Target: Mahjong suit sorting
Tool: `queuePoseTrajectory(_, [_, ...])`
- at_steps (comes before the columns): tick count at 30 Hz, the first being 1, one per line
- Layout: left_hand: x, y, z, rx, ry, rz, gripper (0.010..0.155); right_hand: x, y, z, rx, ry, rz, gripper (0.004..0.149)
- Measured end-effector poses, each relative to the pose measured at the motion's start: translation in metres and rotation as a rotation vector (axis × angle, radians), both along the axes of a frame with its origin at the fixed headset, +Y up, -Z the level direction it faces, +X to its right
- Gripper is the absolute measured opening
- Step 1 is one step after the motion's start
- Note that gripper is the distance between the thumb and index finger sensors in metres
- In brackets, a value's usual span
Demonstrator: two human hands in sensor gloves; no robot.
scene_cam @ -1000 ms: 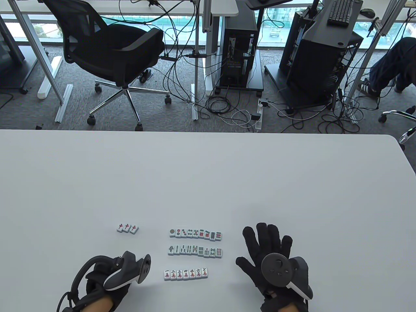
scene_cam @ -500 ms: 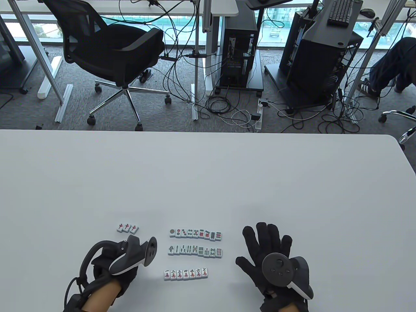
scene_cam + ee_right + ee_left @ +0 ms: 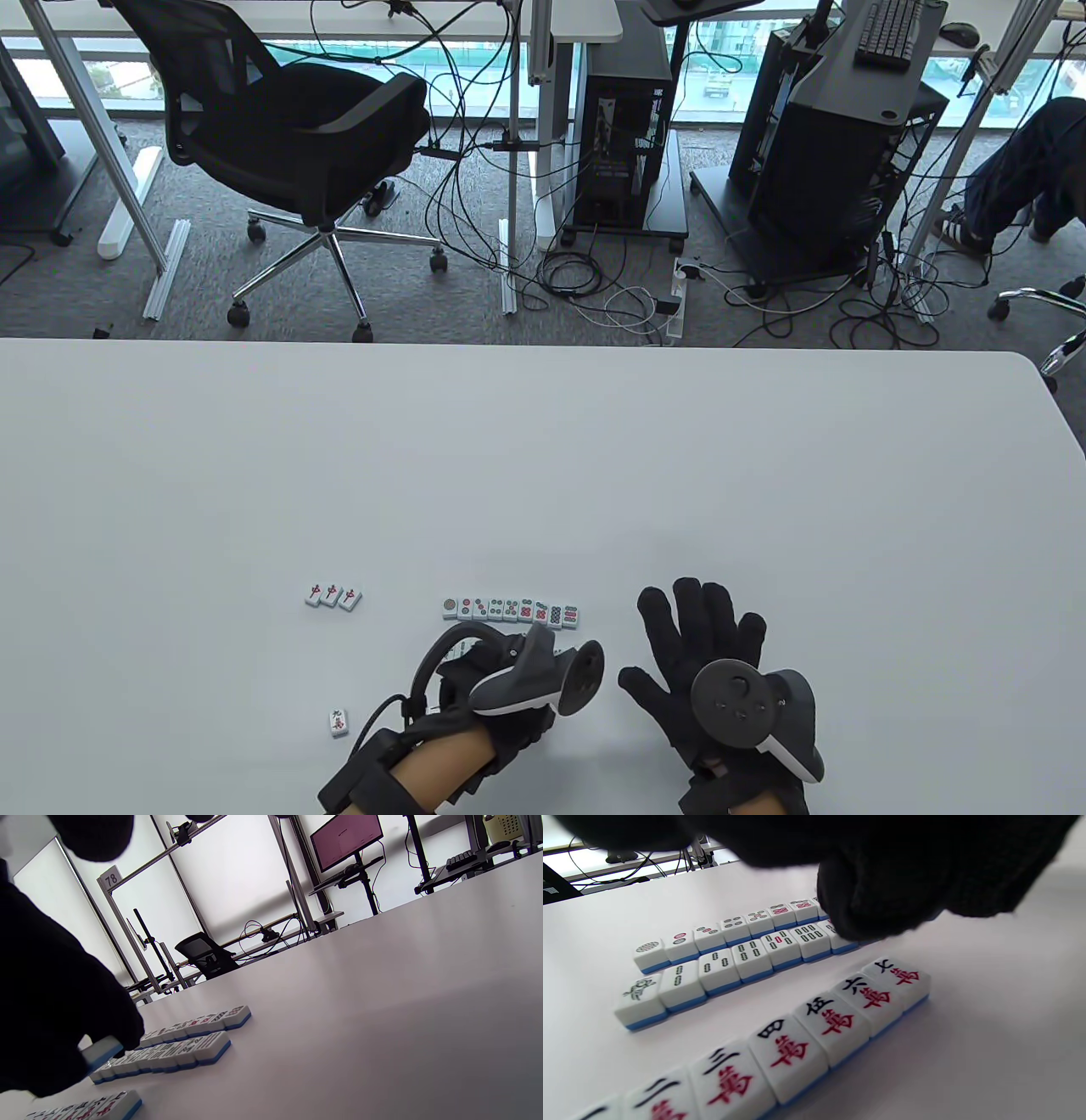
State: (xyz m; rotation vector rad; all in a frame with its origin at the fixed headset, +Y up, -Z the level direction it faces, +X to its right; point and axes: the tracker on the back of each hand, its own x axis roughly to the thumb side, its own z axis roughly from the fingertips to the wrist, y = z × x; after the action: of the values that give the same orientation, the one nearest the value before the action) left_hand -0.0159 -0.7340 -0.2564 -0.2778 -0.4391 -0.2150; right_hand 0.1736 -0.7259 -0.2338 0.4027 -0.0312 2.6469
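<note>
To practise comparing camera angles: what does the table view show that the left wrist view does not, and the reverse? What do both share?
Only the table view: three red-marked tiles set apart at the left, a lone tile beside the left forearm, and the right hand lying flat with fingers spread.

Only the left wrist view: the character row, readable up to seven; from above the left hand covers it.

Both: the dots row and the white table.
</note>
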Motion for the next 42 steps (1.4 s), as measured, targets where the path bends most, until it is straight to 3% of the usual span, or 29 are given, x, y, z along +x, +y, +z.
queuePoseTrajectory(6, [0.01, -0.019, 0.001, 0.034, -0.017, -0.088, 0.062, 0.003, -0.002, -0.003, -0.009, -0.018, 0.003, 0.077])
queuePoseTrajectory(29, [0.006, -0.025, 0.013, 0.1, -0.064, -0.091, 0.065, 0.001, -0.001, -0.001, -0.009, -0.004, 0.018, 0.077])
queuePoseTrajectory(36, [-0.046, -0.005, 0.02, 0.124, -0.063, -0.067, 0.064, 0.0, -0.001, -0.001, -0.006, -0.001, 0.021, 0.076])
queuePoseTrajectory(42, [-0.119, 0.003, 0.028, 0.089, 0.105, -0.105, 0.065, -0.001, -0.001, 0.0, -0.004, 0.001, 0.03, 0.076])
